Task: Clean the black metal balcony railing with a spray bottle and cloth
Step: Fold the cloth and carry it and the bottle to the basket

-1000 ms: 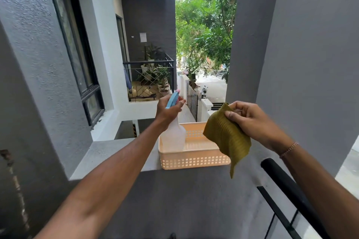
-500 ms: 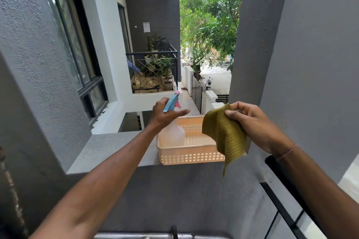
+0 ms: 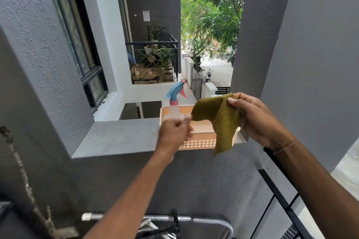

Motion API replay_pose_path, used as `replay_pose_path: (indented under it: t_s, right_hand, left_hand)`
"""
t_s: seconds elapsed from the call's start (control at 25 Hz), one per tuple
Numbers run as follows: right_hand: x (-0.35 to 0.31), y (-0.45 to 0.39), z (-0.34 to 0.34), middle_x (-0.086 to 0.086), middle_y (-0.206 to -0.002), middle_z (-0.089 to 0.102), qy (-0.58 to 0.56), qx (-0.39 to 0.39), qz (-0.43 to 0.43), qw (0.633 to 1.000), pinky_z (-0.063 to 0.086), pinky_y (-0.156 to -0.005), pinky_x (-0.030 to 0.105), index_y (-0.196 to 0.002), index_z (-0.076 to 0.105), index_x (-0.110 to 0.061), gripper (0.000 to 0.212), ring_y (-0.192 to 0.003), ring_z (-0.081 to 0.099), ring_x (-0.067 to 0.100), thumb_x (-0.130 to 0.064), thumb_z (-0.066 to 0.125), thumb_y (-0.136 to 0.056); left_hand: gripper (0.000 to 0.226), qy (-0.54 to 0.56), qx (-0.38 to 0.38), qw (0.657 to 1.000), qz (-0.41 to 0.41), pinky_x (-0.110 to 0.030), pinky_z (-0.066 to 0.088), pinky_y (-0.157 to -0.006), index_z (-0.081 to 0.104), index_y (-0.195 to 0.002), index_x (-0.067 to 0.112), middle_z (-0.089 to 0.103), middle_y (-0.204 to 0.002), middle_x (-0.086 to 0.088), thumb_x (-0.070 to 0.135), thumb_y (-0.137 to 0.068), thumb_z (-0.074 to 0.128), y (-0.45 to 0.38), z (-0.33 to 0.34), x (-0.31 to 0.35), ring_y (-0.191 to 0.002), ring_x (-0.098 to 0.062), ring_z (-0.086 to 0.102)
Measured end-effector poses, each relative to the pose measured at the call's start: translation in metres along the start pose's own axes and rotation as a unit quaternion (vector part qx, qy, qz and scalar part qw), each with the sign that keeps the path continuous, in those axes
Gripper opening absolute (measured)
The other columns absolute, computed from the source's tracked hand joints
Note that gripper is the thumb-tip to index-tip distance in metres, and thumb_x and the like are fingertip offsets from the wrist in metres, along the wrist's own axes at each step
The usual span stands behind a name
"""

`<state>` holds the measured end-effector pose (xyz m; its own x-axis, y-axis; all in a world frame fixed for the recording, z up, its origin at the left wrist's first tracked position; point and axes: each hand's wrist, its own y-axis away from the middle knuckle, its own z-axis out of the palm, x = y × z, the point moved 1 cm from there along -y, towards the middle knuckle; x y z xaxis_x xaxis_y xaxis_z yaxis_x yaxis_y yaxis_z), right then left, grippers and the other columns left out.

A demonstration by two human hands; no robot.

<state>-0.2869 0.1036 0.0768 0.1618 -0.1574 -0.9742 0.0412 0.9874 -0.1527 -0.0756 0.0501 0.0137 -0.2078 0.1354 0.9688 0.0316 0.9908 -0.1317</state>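
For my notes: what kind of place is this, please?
Probably an upper-floor home balcony: a black railing beside a grey ledge, a neighbouring balcony with plants, and a street below.

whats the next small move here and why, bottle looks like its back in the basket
Probably bring the left hand onto the free edge of the olive cloth to spread it. The spray bottle stands in the peach basket, the left hand is blurred but seems empty, and the right hand pinches the cloth bunched.
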Motion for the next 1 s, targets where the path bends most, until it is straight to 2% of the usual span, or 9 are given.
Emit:
replay_pose_path:
  t_s: [0.08, 0.16, 0.24, 0.4, 0.48, 0.6, 0.68, 0.84, 1.0]
  right_hand:
    - [0.003, 0.002, 0.004, 0.010, -0.096, 0.068, -0.039, -0.006, 0.006, 0.999, 0.059, -0.077, 0.028, -0.107, 0.064, -0.005, 0.013, -0.088, 0.067, 0.017, -0.009, 0.053, -0.100]
    - [0.007, 0.005, 0.003, 0.013, -0.100, 0.068, -0.059, -0.012, 0.006, 0.998, 0.059, -0.080, 0.028, -0.113, 0.062, -0.001, 0.017, -0.091, 0.067, 0.018, -0.007, 0.052, -0.100]
    - [0.008, 0.012, -0.001, 0.015, -0.102, 0.068, -0.070, -0.016, 0.007, 0.997, 0.060, -0.081, 0.027, -0.117, 0.060, 0.004, 0.021, -0.091, 0.067, 0.019, -0.006, 0.052, -0.100]
    - [0.013, 0.017, -0.013, 0.013, -0.094, 0.075, 0.025, 0.077, 0.002, 0.997, 0.059, -0.074, 0.031, -0.121, 0.055, 0.002, 0.028, -0.081, 0.071, 0.018, -0.004, 0.062, -0.095]
    - [0.016, 0.016, -0.021, 0.013, -0.095, 0.077, 0.074, 0.101, 0.015, 0.992, 0.058, -0.078, 0.037, -0.127, 0.050, -0.006, 0.040, -0.085, 0.072, 0.020, -0.004, 0.067, -0.091]
    - [0.016, 0.019, -0.026, 0.016, -0.106, 0.074, 0.089, 0.028, 0.046, 0.995, 0.058, -0.077, 0.031, -0.130, 0.056, -0.014, 0.052, -0.098, 0.071, 0.024, -0.001, 0.075, -0.083]
    - [0.015, 0.018, -0.027, 0.010, -0.109, 0.071, 0.202, 0.015, 0.058, 0.978, 0.057, -0.083, 0.028, -0.121, 0.067, -0.019, 0.055, -0.102, 0.068, 0.022, -0.008, 0.088, -0.071]
    - [0.021, 0.007, -0.023, -0.002, -0.092, 0.070, 0.401, 0.030, 0.018, 0.916, 0.055, -0.075, 0.032, -0.098, 0.077, -0.025, 0.028, -0.086, 0.064, 0.015, -0.020, 0.089, -0.073]
    - [0.015, -0.001, -0.024, -0.004, -0.089, 0.074, 0.445, 0.009, 0.007, 0.895, 0.047, -0.059, 0.011, -0.095, 0.077, -0.021, 0.009, -0.070, 0.064, -0.007, -0.026, 0.077, -0.088]
  left_hand:
    - [0.047, 0.147, -0.170, 0.961, -0.161, -0.044, 0.059, -0.091, 0.071, -0.103, 0.003, 0.077, -0.096, -0.014, 0.049, -0.098, 0.061, 0.018, 0.021, -0.002, -0.093, -0.026, 0.073]
    - [0.048, 0.281, -0.237, 0.904, -0.218, -0.045, 0.057, -0.099, 0.066, -0.121, 0.005, 0.073, -0.116, -0.018, 0.047, -0.098, 0.061, 0.023, 0.029, -0.006, -0.112, -0.031, 0.069]
    - [0.039, 0.338, -0.253, 0.880, -0.219, -0.047, 0.055, -0.100, 0.065, -0.126, 0.007, 0.072, -0.121, -0.018, 0.035, -0.098, 0.063, 0.024, 0.028, -0.008, -0.115, -0.031, 0.068]
    - [0.019, 0.368, -0.183, 0.892, -0.190, -0.040, 0.061, -0.086, 0.067, -0.111, -0.002, 0.073, -0.105, -0.015, 0.008, -0.095, 0.066, 0.019, 0.015, -0.003, -0.098, -0.025, 0.070]
    - [0.029, 0.322, -0.142, 0.925, -0.142, -0.033, 0.063, -0.076, 0.063, -0.114, -0.001, 0.072, -0.106, -0.015, 0.008, -0.088, 0.073, 0.012, 0.002, 0.004, -0.098, -0.023, 0.070]
    - [0.058, 0.246, -0.136, 0.957, -0.075, -0.033, 0.062, -0.079, 0.054, -0.124, 0.006, 0.073, -0.110, -0.015, 0.014, -0.074, 0.083, 0.006, -0.014, 0.018, -0.101, -0.026, 0.073]
    - [0.051, 0.171, -0.143, 0.975, -0.017, -0.029, 0.063, -0.076, 0.056, -0.120, 0.010, 0.079, -0.100, -0.009, 0.009, -0.077, 0.084, 0.002, -0.018, 0.026, -0.095, -0.020, 0.076]
    - [0.037, -0.013, -0.137, 0.986, 0.097, -0.018, 0.060, -0.075, 0.072, -0.112, 0.012, 0.079, -0.095, 0.000, 0.013, -0.078, 0.087, -0.007, -0.021, 0.033, -0.088, -0.004, 0.075]
    - [0.036, -0.138, -0.084, 0.973, 0.168, -0.008, 0.055, -0.070, 0.078, -0.109, 0.013, 0.074, -0.094, 0.006, 0.016, -0.075, 0.090, -0.014, -0.020, 0.040, -0.079, 0.004, 0.069]
